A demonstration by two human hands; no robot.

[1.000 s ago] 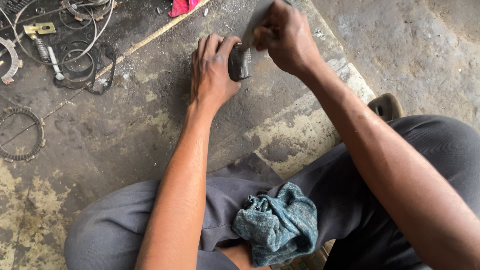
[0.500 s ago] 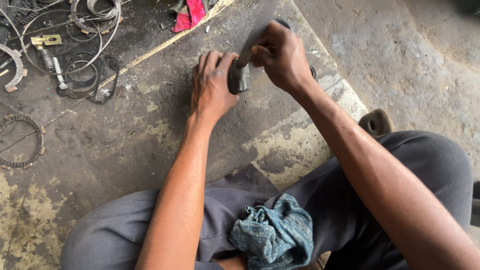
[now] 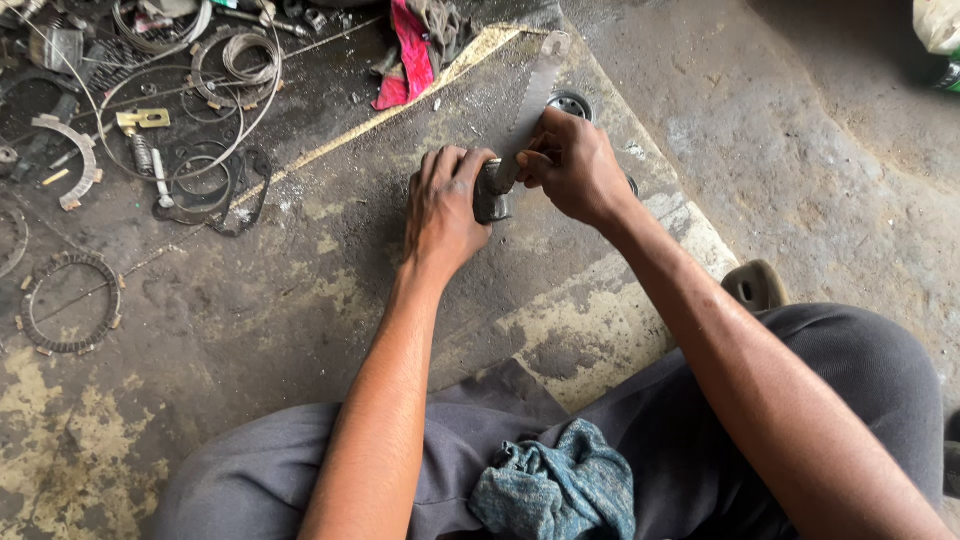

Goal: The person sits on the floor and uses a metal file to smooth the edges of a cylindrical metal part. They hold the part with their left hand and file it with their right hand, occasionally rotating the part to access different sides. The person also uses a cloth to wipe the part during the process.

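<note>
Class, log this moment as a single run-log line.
left hand steadies small dark metal part on floor | right hand grips flat grey metal strip against it | blue-green rag on lap

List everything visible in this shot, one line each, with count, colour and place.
metal part: one, dark grey, on the floor at centre, under the left grip
flat metal strip: one, silver-grey, slanting up from the part, held in the right grip
round bearing-like piece: one, dark, on the floor just right of the strip
toothed ring: one, dark, on the floor at left
wire rings and coils: several, grey, upper left
curved segment: one, pale grey, far left
red rag: one, top centre
blue-green rag: one, on the lap
sandal: one, tan, right of the knee
floor: stained concrete
trousers: grey
left hand: pressing on the part
right hand: gripping the strip
</note>
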